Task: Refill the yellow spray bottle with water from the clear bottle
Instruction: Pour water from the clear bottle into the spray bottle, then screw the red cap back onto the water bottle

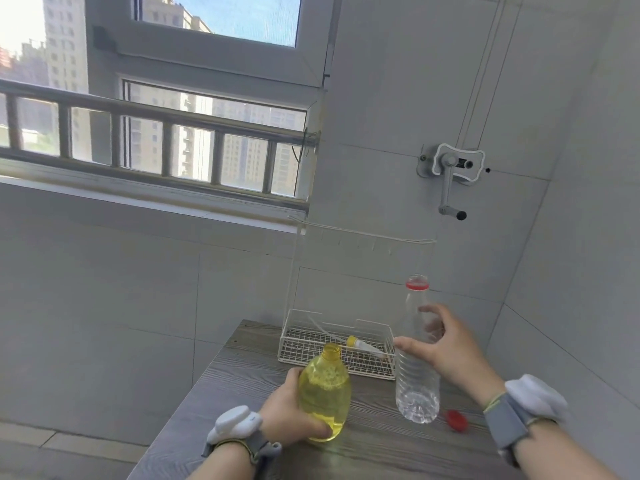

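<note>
Yellow spray bottle (pixel 325 389) sits on the grey wood-grain surface (pixel 242 375), near its front edge, upright with a slight lean. The neck is open with no spray top on it. It looks mostly full of yellow-tinted liquid.

Left hand (pixel 287 410) grips the bottle's lower body from the left side, fingers wrapped around the base and thumb on the near side.

Clear bottle (pixel 417 393) stands upright on the surface just right of the yellow one, the two apart. It has a red neck ring and no cap on, with some water in the bottom part. Red cap (pixel 456 420) lies on the surface just right of the clear bottle's base.

Right hand (pixel 446 348) is at the clear bottle's mid-height, fingers spread and loosely curved toward it, not closed round it. Cannot tell if the fingertips touch the plastic.

Behind both bottles is a white wire basket (pixel 304 344) against the tiled wall. The spray head (pixel 362 345), with a yellow collar and a thin tube, lies on its side inside it.

Both wrists wear grey bands with a white device, left (pixel 235 424) and right (pixel 535 396). A hand crank (pixel 450 174) is mounted on the wall above, and a window with a railing (pixel 156 116) is at left.
</note>
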Demonstrator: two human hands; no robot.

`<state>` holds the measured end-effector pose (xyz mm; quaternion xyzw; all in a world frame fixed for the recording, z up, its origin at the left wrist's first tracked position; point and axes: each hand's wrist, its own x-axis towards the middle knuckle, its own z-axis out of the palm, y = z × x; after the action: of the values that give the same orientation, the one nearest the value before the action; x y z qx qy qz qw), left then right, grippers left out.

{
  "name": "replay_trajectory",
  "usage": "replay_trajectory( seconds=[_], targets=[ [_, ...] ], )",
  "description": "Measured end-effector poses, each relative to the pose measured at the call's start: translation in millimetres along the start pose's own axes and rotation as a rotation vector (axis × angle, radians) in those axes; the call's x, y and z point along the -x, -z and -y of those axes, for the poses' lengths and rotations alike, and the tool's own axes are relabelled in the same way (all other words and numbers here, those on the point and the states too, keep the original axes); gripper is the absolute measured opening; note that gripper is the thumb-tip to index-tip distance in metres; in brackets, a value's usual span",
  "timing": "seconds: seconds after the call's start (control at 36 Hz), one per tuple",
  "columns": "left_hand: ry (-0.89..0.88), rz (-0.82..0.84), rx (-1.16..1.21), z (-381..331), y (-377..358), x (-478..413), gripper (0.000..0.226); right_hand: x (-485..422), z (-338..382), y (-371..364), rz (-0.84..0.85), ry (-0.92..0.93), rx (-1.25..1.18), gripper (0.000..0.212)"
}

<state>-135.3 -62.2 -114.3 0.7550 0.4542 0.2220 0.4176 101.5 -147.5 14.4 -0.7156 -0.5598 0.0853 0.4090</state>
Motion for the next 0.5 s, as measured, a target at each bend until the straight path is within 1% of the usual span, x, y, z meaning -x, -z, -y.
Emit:
replay_trajectory(
  seconds=[0.08, 0.14, 0.19, 0.22, 0.25, 0.31, 0.42, 0.5],
  targets=[
    [0.001, 0.002, 0.025, -2.3, 1.0, -1.8, 0.103, 0.8, -3.0, 3.1, -0.037, -0.024, -0.008, 0.092],
    [-0.005, -0.013, 0.067, -6.9, -0.5, -0.7, 0.11, 1.9, -7.0, 4.8, -0.056, -0.049, -0.034, 0.092],
    [-0.034, -0.074, 0.085, -12.1, -3.7, -0.1, 0.124, 3.5, -11.1, 6.3, -0.079, -0.063, -0.066, 0.088],
    [-0.058, -0.12, 0.073, -15.7, -4.1, 0.7, 0.128, 3.1, -11.9, 6.8, -0.091, -0.064, -0.08, 0.087],
    [-0.093, -0.161, 0.052, -19.0, -5.3, 2.3, 0.127, 3.9, -12.7, 7.2, -0.104, -0.07, -0.098, 0.086],
    [-0.196, -0.242, -0.038, -28.2, -7.3, 5.4, 0.114, 4.9, -13.5, 8.2, -0.132, -0.078, -0.145, 0.081],
    [-0.484, -0.511, -0.311, -47.3, -16.6, 4.4, 0.068, 4.2, -15.8, 10.2, -0.189, -0.077, -0.173, 0.073],
    [-0.634, -0.636, -0.4, -60.4, -29.4, -0.6, 0.039, 1.0, -16.8, 15.4, -0.222, -0.061, -0.147, 0.07]
  ],
)
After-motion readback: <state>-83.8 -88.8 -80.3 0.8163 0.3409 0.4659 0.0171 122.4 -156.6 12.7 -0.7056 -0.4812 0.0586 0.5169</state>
